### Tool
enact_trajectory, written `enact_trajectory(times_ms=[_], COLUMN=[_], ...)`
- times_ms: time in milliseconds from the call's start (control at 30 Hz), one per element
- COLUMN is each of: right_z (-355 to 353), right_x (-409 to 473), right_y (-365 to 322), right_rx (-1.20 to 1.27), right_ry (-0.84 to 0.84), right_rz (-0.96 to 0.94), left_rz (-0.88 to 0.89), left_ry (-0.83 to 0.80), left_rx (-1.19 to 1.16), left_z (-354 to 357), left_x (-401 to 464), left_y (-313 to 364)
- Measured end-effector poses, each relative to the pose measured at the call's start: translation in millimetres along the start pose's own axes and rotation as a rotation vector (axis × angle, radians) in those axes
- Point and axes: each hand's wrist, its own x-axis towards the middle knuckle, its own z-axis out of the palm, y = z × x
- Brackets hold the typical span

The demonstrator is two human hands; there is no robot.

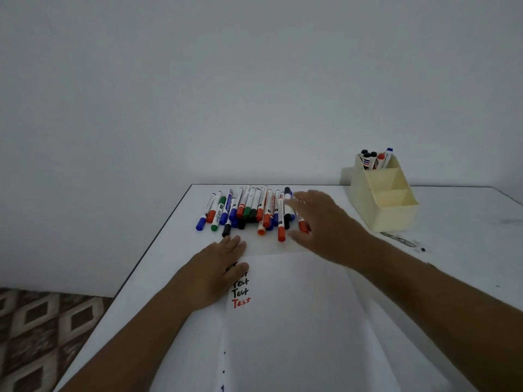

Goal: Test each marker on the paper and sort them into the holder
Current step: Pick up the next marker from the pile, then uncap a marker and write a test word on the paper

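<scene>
Several markers with blue, red, green and black caps lie in a pile at the far middle of the white table. A sheet of white paper lies in front of me, with "Test" written on it in black and red. My left hand rests flat on the paper's upper left corner, fingers straight. My right hand hovers open over the right end of the pile, holding nothing. A cream holder with stepped compartments stands at the far right; its rear compartment contains several markers.
The table's left edge runs diagonally from the far corner toward me, with a patterned floor below it. Dark ink marks stain the table in front of the holder. A plain wall rises behind.
</scene>
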Motion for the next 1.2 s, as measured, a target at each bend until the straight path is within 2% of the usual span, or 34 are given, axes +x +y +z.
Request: enact_trajectory(times_ms=[100, 200, 267, 367, 467, 533, 700, 800, 1000, 1200], right_z=[30, 53, 61, 64, 65, 66, 66, 66, 67, 65], right_x=[-23, -36, -44, -46, -45, -46, -46, -47, -47, -45], right_y=[-38, -51, -52, -52, -54, -54, -53, -53, -52, -53], right_rx=[-0.073, -0.109, -0.117, -0.116, -0.128, -0.126, -0.120, -0.113, -0.110, -0.065], right_ry=[-0.328, -0.447, -0.443, -0.434, -0.428, -0.420, -0.417, -0.415, -0.420, -0.429], right_rz=[0.029, 0.037, 0.028, 0.043, 0.045, 0.044, 0.044, 0.041, 0.035, 0.055], left_rz=[0.027, -0.013, -0.085, -0.190, -0.230, -0.280, -0.377, -0.469, -0.574, -0.515], left_ry=[0.044, 0.069, 0.140, 0.373, 0.563, 0.559, 0.399, 0.424, 0.506, 0.627], left_rx=[-0.014, -0.095, -0.215, -0.383, -0.334, -0.236, -0.018, 0.037, -0.088, -0.346], left_z=[-2, -2, -3, -7, -12, -17, -29, -31, -27, -25], left_x=[-4, -6, -5, 1, 9, 15, 26, 26, 22, 5], left_y=[1, 1, 2, -4, -24, -39, -63, -68, -83, -56])
